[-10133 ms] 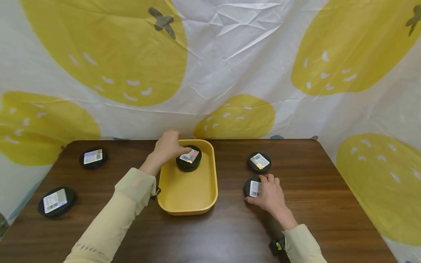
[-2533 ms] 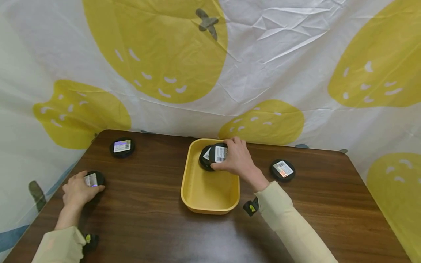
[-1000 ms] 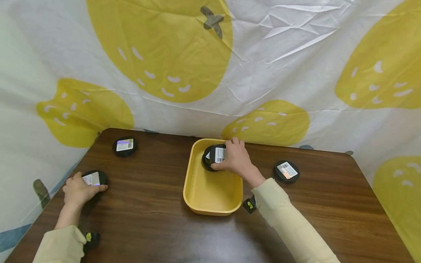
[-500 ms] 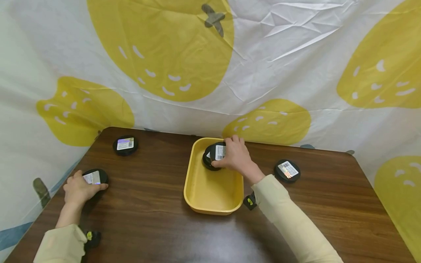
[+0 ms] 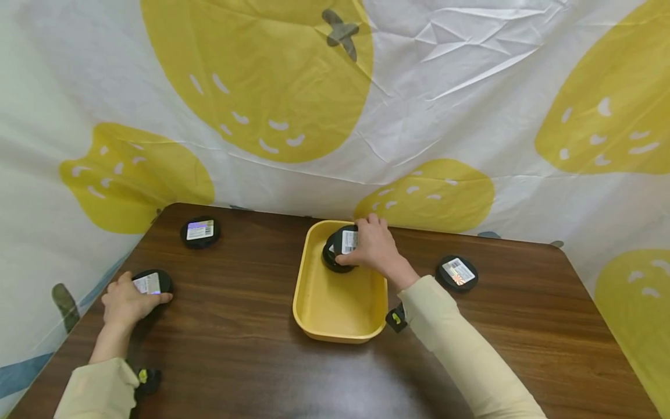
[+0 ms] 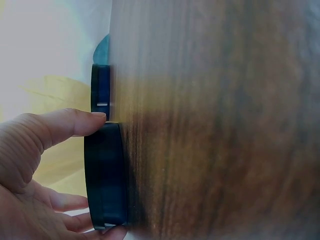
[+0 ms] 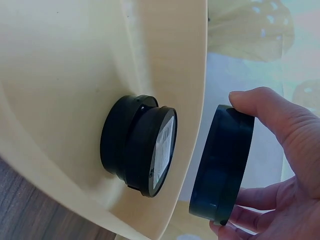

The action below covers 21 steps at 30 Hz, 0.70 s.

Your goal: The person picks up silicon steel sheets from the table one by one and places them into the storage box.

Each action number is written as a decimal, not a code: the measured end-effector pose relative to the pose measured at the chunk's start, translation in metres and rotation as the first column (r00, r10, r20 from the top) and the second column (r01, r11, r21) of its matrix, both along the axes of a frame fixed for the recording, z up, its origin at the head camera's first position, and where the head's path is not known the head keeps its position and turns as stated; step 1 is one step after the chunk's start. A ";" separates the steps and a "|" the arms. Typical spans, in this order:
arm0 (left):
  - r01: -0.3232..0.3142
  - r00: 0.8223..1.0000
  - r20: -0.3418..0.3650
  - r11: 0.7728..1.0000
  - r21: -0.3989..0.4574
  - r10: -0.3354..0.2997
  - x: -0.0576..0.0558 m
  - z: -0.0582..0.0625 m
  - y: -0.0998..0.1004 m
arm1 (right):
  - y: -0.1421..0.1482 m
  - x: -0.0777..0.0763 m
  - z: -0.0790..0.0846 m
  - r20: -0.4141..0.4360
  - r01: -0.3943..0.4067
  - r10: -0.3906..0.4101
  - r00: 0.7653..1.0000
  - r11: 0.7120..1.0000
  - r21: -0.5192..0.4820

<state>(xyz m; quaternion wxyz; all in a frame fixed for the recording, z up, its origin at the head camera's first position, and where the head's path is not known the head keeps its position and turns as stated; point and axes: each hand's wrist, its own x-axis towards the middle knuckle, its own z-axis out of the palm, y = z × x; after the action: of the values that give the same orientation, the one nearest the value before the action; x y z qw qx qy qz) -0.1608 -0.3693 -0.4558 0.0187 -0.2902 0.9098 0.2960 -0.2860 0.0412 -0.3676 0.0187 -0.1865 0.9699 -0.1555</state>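
My right hand [image 5: 376, 247] pinches a flat, round black container [image 5: 346, 241] with a white label by its rim, over the back of the yellow tray [image 5: 300, 302]. Below it, two similar black containers [image 7: 137, 145] lie one on the other in the tray, slightly offset; the right wrist view shows a gap between them and the held one. At the left of the table, my left hand [image 5: 125, 299] has thumb and fingers round the edge of another black container [image 5: 164, 282], label up. In the left wrist view this container [image 6: 105, 175] sits at the tabletop.
A labelled black container [image 5: 200, 233] lies at the table's back left, beyond my left hand. Another black container [image 5: 457, 273] lies right of the tray, near my right forearm. A lemon-print cloth [image 5: 262, 87] hangs behind the brown wooden table [image 5: 225, 349].
Ten seconds ago my left hand held a container at the tray and my right gripped one on the right side; that one is now over the tray. Over the last second the hands have hardly moved.
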 end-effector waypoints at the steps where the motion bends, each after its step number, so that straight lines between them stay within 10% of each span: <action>1: 0.003 1.000 -0.002 1.000 0.000 -0.003 0.000 0.000 0.000 | 0.000 0.000 0.000 0.000 0.001 -0.001 1.000 1.000 0.003; 21: 0.001 1.000 -0.009 1.000 -0.005 -0.001 0.000 0.002 0.002 | -0.006 -0.009 -0.001 0.035 0.000 -0.001 0.999 1.000 0.006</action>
<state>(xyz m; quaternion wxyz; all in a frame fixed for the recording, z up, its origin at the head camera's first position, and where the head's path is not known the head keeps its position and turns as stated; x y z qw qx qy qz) -0.1610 -0.3674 -0.4535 0.0141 -0.2884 0.9108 0.2949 -0.2948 0.0355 -0.3682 0.0362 -0.1834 0.9700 -0.1557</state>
